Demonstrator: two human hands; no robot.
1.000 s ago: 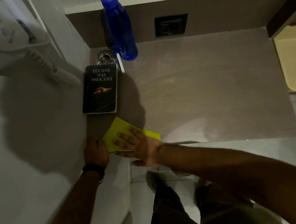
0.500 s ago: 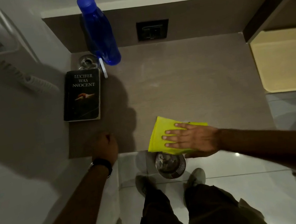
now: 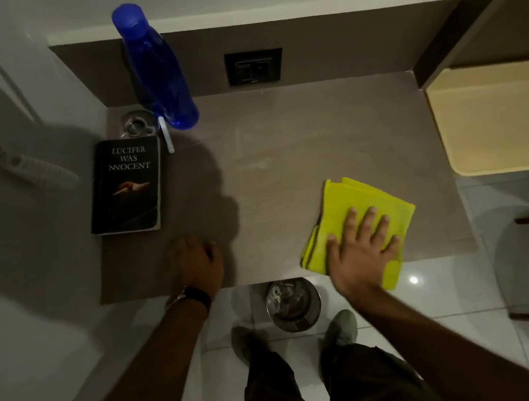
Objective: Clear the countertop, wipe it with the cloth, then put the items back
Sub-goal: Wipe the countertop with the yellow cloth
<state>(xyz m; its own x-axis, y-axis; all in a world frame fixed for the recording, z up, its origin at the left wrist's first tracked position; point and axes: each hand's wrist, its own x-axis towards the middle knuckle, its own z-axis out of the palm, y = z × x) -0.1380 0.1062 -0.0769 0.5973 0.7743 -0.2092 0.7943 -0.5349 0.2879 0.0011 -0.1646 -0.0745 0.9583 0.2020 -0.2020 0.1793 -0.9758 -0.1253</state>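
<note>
A folded yellow cloth (image 3: 361,205) lies near the front right of the brown countertop (image 3: 299,146). My right hand (image 3: 359,251) presses flat on the cloth with fingers spread. My left hand (image 3: 198,262) rests curled on the counter's front edge, holding nothing that I can see. At the back left stand a blue bottle (image 3: 155,68), a black book (image 3: 127,184), a small metal ashtray (image 3: 136,123) and a white pen (image 3: 166,136).
A white wall and a corded phone (image 3: 22,166) bound the left side. A yellow tray (image 3: 502,114) sits to the right under a dark shelf. A metal bin (image 3: 293,303) stands on the tiled floor by my feet. A wall socket (image 3: 254,66) is behind the counter.
My right hand has slid the yellow cloth along the front of the counter from the left corner to the right side. My left hand stayed at the front edge.
</note>
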